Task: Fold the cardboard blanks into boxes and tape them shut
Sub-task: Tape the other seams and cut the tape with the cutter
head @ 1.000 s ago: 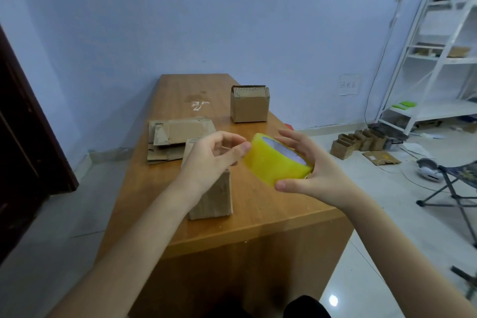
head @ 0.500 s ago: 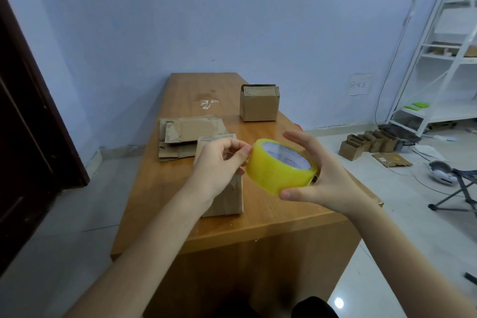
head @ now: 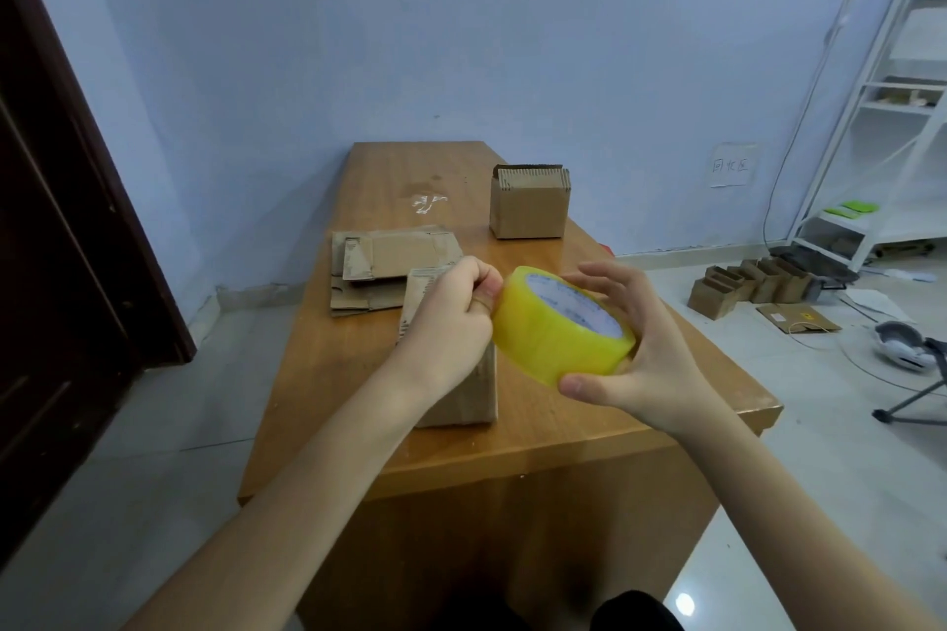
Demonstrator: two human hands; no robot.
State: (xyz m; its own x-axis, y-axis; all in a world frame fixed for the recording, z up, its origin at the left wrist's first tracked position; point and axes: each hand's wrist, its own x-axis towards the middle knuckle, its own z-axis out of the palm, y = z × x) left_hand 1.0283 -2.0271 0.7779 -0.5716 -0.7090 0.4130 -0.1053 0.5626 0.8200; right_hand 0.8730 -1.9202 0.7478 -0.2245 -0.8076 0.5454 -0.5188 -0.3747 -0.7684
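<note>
Tape roll (head: 561, 325) held up over the table (head: 512, 446) in the right hand (head: 635, 348), thumb and fingers curled round it, left hand (head: 451, 318) pinching at its edge, probably to free the end for the box (head: 461, 395) just below.

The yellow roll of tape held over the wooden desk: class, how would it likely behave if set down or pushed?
The yellow roll of tape is round, so on its edge it would probably roll; flat, it should sit steady. Its glossy surface looks slippery, though the right hand holds it easily, suggesting it is light.
</note>
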